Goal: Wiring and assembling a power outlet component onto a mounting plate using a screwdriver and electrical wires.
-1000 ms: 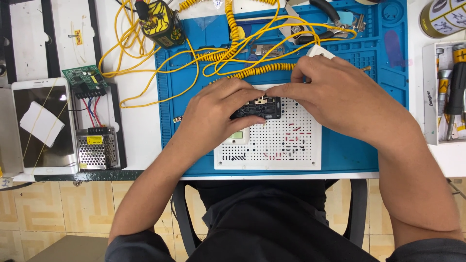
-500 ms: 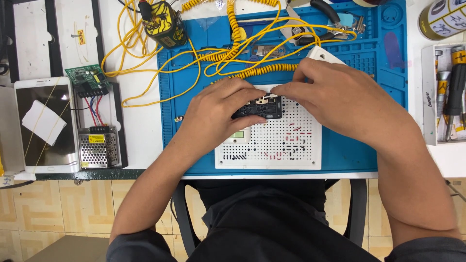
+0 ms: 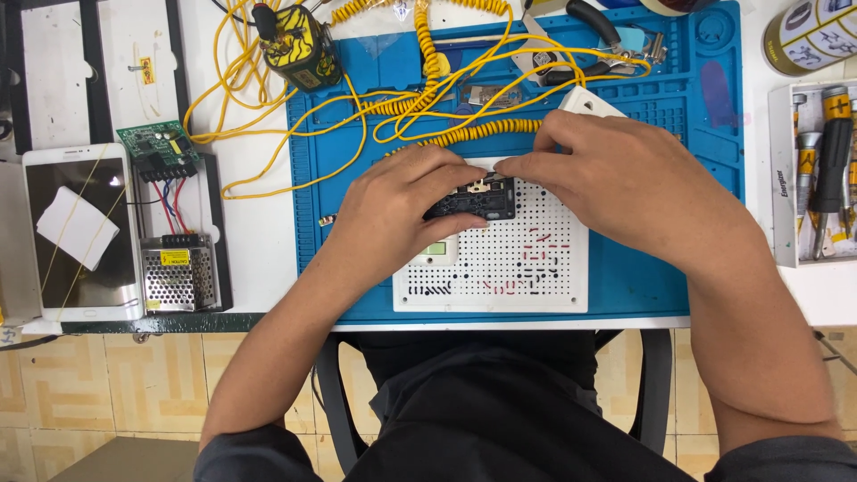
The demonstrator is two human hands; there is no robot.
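Both hands meet over a small black module point(image 3: 473, 201) resting on a white perforated board point(image 3: 500, 268) on the blue mat point(image 3: 357, 178) at the table edge; the left hand point(image 3: 402, 210) pinches its left end, the right hand point(image 3: 616, 183) closes fingers on its top edge. It looks light, rigid and likely fragile, best gripped by its sides

We see a white tabletop point(image 3: 259, 232). A blue work mat point(image 3: 665, 286) covers its middle, reaching the near edge. Toward the left edge lie a white tablet point(image 3: 80, 232), a green circuit board point(image 3: 161, 147) and a metal power supply point(image 3: 178, 272). Yellow cables point(image 3: 223, 116) spill off the mat. At the right edge sits a tray of screwdrivers point(image 3: 821, 170), with a can point(image 3: 808, 36) in the far right corner.
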